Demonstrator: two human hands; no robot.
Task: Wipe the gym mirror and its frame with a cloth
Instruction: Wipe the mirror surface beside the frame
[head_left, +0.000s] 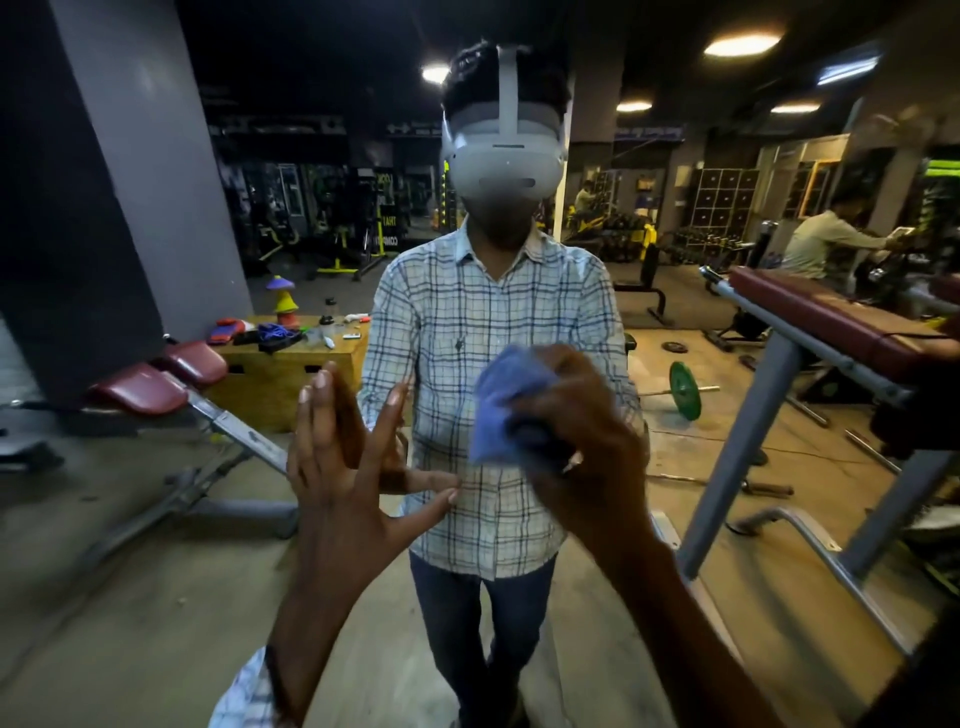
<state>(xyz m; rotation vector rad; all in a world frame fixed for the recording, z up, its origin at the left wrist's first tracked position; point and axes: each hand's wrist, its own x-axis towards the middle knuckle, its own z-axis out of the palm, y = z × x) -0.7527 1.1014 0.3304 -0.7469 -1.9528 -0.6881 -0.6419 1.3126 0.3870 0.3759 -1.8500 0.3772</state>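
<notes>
A gym mirror fills the whole view. Everything beyond the two hands is a reflection in it. At the centre of the glass stands the reflected person, in a light checked shirt and dark jeans, wearing a grey headset.

A grey pillar rises at the upper left. On the right side is the right bench, with a long maroon pad on grey metal legs. On the left side is the left bench, which slopes and has two maroon pads. Behind it is a wooden box whose top carries small coloured items. A green plate on a bar lies on the floor between the person and the right bench.

The left hand is raised in the lower middle of the mirror. It is open, with fingers straight and spread, and the fingertips touch the glass where they meet their own reflection. A checked sleeve shows at the bottom edge.

The right hand is just to the right of the left hand. Its fingers are curled round a crumpled blue cloth. It holds the cloth up at the middle of the mirror, over the reflected shirt. The cloth is blurred, so it is unclear whether it touches the glass.
</notes>
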